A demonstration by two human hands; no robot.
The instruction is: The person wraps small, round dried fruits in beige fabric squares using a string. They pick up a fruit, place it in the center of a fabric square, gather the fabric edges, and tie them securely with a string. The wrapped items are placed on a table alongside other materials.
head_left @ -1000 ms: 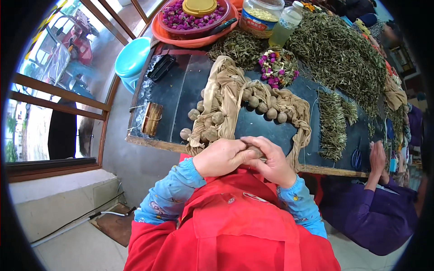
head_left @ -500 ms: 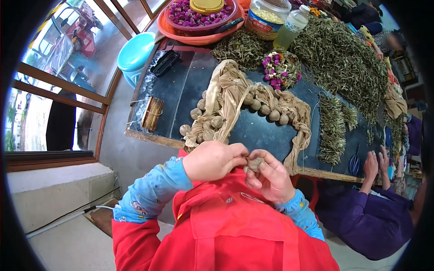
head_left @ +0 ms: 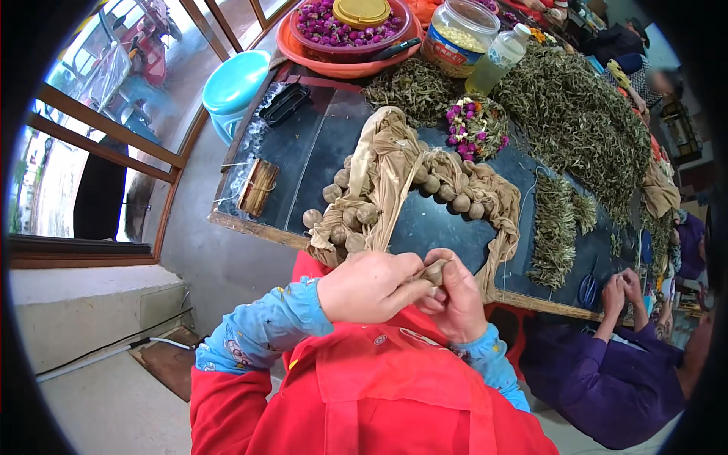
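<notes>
At the table's near edge, my left hand (head_left: 377, 284) pinches the tan cloth of a small wrapped ball (head_left: 433, 274). My right hand (head_left: 459, 302) grips the same ball from the right, fingers curled round it. Just beyond my hands lie lengths of twisted tan fabric (head_left: 381, 182) with several grey-brown balls (head_left: 461, 202) along them. A ring of purple flowers and leaves (head_left: 476, 129) lies behind the fabric. A bundle of wooden slats (head_left: 258, 186) is at the left, and a black case (head_left: 284, 105) sits above it.
Heaps of dried leaves (head_left: 576, 114) cover the right. Tubs of flowers (head_left: 349, 38), a jar (head_left: 458, 38) and a bottle (head_left: 497, 61) stand behind. A co-worker in purple (head_left: 599, 379) works at right beside blue scissors (head_left: 588, 288). A blue stool (head_left: 235, 83) stands by the glass door.
My hands have come apart slightly from the earlier clasp, uncovering the ball, and my left fingers now close on its cloth. The co-worker's hands have moved toward the table edge.
</notes>
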